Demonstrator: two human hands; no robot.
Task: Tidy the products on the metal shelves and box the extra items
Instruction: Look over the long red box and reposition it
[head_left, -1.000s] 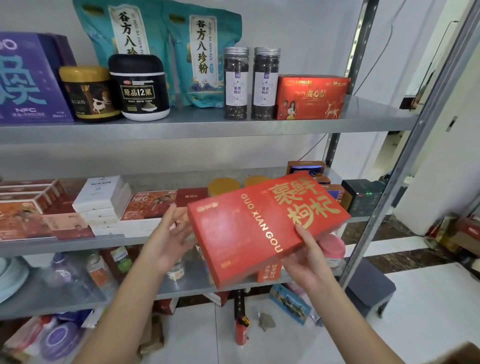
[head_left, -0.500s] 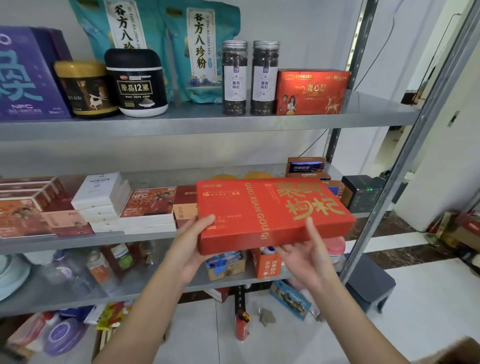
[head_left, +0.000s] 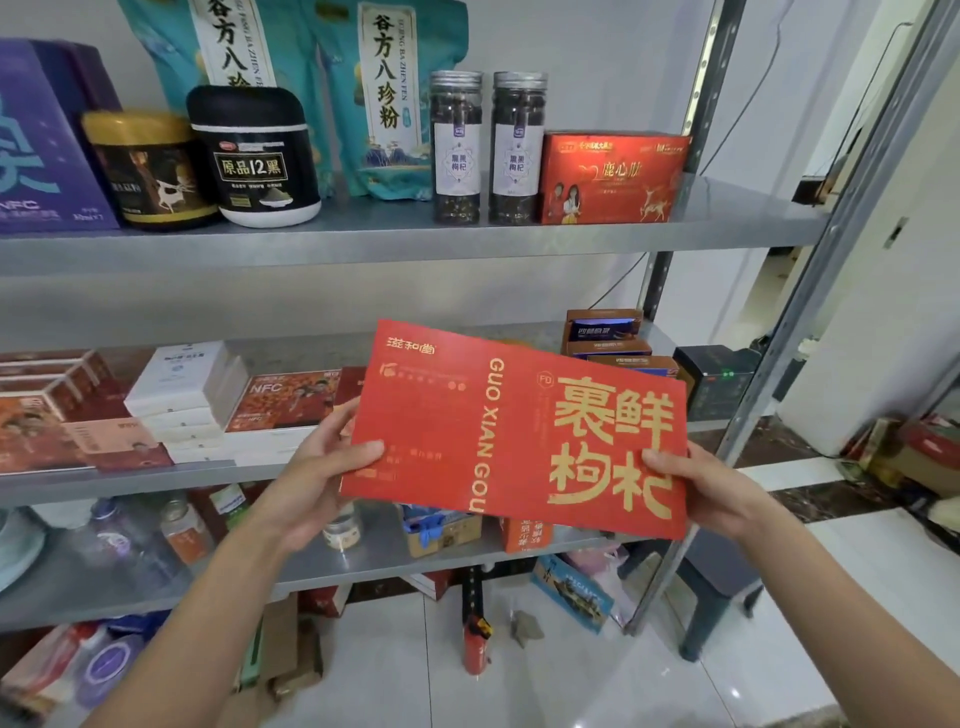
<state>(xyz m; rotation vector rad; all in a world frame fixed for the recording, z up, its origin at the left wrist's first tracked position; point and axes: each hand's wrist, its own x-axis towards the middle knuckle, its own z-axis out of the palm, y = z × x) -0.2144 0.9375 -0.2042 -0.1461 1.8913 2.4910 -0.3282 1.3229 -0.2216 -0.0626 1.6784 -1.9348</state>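
A large flat red box (head_left: 498, 431) with gold characters and "GUO XIAN GOU" is held up in front of the middle metal shelf (head_left: 156, 480), its printed face turned toward me. My left hand (head_left: 322, 462) grips its left edge, thumb on the front. My right hand (head_left: 701, 488) grips the lower right edge, thumb on the gold lettering. The box hides part of the middle shelf behind it.
The top shelf (head_left: 363, 239) carries a purple box, two tubs, two teal bags, two dark jars (head_left: 488, 150) and a red box (head_left: 613, 176). White and red boxes (head_left: 187, 395) are stacked at middle left, small boxes (head_left: 605, 332) at right. Bottles fill the lower shelf. A dark stool (head_left: 722, 582) stands on the floor.
The red box has been turned from a tilted, flatter lie to face me upright and raised slightly. Both hands shifted along its side edges; the view moved closer to the shelves.
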